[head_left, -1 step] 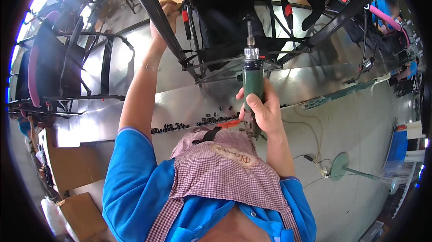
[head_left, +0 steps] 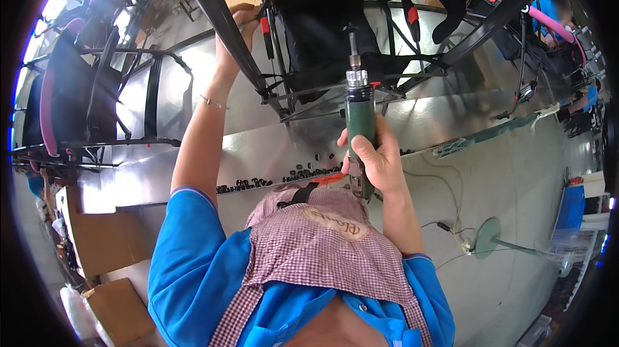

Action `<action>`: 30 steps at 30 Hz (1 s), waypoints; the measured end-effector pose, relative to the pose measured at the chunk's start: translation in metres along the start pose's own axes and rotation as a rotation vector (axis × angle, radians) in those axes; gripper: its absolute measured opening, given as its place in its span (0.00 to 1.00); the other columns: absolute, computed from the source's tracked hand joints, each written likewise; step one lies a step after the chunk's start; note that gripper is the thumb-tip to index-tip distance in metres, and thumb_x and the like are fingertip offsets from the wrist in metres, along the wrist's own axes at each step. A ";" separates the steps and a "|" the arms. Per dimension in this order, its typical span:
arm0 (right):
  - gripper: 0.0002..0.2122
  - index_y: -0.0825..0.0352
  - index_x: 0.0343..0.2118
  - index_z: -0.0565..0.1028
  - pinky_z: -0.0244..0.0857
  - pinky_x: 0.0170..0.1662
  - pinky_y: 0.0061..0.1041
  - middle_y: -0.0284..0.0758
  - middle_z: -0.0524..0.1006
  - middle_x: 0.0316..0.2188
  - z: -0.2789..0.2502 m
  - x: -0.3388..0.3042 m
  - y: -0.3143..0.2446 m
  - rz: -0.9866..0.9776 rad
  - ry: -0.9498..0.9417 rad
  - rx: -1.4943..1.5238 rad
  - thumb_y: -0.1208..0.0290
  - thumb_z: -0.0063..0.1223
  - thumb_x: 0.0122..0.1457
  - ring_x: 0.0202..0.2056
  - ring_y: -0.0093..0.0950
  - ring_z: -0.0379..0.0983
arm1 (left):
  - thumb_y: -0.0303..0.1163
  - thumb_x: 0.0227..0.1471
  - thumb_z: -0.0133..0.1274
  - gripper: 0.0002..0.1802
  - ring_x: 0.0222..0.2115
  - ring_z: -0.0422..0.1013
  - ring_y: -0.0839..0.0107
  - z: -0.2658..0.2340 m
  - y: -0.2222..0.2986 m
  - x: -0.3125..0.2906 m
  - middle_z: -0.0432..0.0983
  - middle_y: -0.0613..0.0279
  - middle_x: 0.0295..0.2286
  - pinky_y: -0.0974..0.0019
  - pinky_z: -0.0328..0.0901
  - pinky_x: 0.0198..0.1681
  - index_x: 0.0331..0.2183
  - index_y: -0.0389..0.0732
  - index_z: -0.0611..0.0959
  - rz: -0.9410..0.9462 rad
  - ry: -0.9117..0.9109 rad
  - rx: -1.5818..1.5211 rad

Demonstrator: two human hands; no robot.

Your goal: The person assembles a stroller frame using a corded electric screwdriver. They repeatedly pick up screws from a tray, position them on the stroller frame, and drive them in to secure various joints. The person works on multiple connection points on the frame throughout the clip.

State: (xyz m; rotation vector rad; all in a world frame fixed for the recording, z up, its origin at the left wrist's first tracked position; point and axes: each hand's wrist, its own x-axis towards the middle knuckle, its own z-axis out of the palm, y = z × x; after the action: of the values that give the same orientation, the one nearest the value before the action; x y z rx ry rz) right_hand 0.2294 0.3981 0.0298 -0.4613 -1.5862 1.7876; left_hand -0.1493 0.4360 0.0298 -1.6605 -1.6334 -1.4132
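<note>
A black stroller frame (head_left: 222,21) with dark fabric stands upside down or tilted on the metal bench at the top of the view; its exact pose is hard to tell. My left hand (head_left: 240,28) reaches behind a slanted tube, its fingers curled against the frame and partly hidden by it. In my right hand (head_left: 380,160) is a green electric screwdriver (head_left: 361,118), gripped round its body. Its bit (head_left: 353,44) points away from me, over the dark fabric; contact with the frame cannot be made out. Red-and-black clips (head_left: 265,26) hang beside my left fingers.
Small black parts (head_left: 242,186) lie along the near edge of the metal bench (head_left: 258,147). Another stroller with a pink bar (head_left: 48,102) stands at left. Cardboard boxes (head_left: 106,237) are at lower left. Cables and a green round-based stand (head_left: 488,237) are on the floor at right.
The screwdriver has shifted slightly left, its bit tip a little higher. My left wrist has turned slightly, showing a bracelet more clearly. Both hands keep their places.
</note>
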 end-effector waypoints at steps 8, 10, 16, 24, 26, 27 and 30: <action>0.29 0.71 0.46 0.63 0.69 0.21 0.24 0.37 0.73 0.27 0.026 0.034 -0.025 0.272 -0.093 0.101 0.46 0.55 0.57 0.17 0.27 0.74 | 0.28 0.57 0.54 0.06 0.42 0.68 0.76 0.015 -0.003 0.009 0.77 0.63 0.38 0.67 0.60 0.51 0.32 0.35 0.82 -0.517 -0.119 -0.780; 0.34 0.72 0.48 0.61 0.68 0.21 0.24 0.36 0.72 0.26 0.031 0.044 -0.031 0.300 -0.118 0.119 0.44 0.58 0.54 0.17 0.27 0.73 | 0.28 0.59 0.53 0.13 0.36 0.69 0.80 0.016 -0.004 0.011 0.75 0.68 0.37 0.75 0.62 0.46 0.44 0.33 0.80 -0.626 -0.061 -0.886; 0.42 0.77 0.54 0.59 0.69 0.20 0.20 0.33 0.68 0.27 0.043 0.068 -0.040 0.294 -0.166 0.126 0.54 0.71 0.45 0.18 0.22 0.72 | 0.22 0.49 0.61 0.17 0.38 0.71 0.80 0.034 0.003 0.024 0.78 0.64 0.38 0.75 0.65 0.45 0.44 0.35 0.81 -0.536 -0.021 -0.814; 0.36 0.76 0.49 0.60 0.68 0.17 0.22 0.34 0.70 0.25 0.054 0.103 -0.037 0.384 -0.181 0.109 0.57 0.70 0.47 0.15 0.25 0.73 | 0.18 0.48 0.58 0.15 0.27 0.70 0.85 0.048 -0.004 0.027 0.79 0.67 0.29 0.80 0.66 0.31 0.41 0.31 0.83 -0.632 -0.058 -0.704; 0.35 0.74 0.48 0.61 0.68 0.16 0.21 0.34 0.70 0.25 0.057 0.110 -0.037 0.376 -0.176 0.122 0.56 0.70 0.47 0.15 0.23 0.73 | 0.19 0.48 0.59 0.15 0.28 0.71 0.85 0.051 -0.006 0.026 0.80 0.67 0.30 0.80 0.66 0.32 0.41 0.31 0.83 -0.615 -0.032 -0.716; 0.35 0.74 0.47 0.61 0.68 0.15 0.21 0.34 0.70 0.25 0.057 0.114 -0.036 0.380 -0.180 0.117 0.55 0.70 0.47 0.15 0.23 0.73 | 0.19 0.48 0.59 0.15 0.28 0.71 0.85 0.051 -0.008 0.026 0.80 0.67 0.30 0.80 0.66 0.32 0.41 0.31 0.83 -0.611 -0.029 -0.714; 0.34 0.73 0.46 0.62 0.67 0.15 0.20 0.34 0.70 0.24 0.056 0.122 -0.033 0.399 -0.177 0.103 0.53 0.69 0.46 0.15 0.23 0.73 | 0.19 0.47 0.59 0.15 0.29 0.71 0.84 0.051 -0.003 0.026 0.80 0.66 0.30 0.79 0.67 0.33 0.41 0.31 0.83 -0.606 -0.034 -0.721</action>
State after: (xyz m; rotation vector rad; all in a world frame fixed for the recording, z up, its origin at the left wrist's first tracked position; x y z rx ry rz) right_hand 0.1159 0.4432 0.0940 -0.6185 -1.5915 2.2530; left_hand -0.1388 0.4922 0.0301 -1.5690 -1.8661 -2.5171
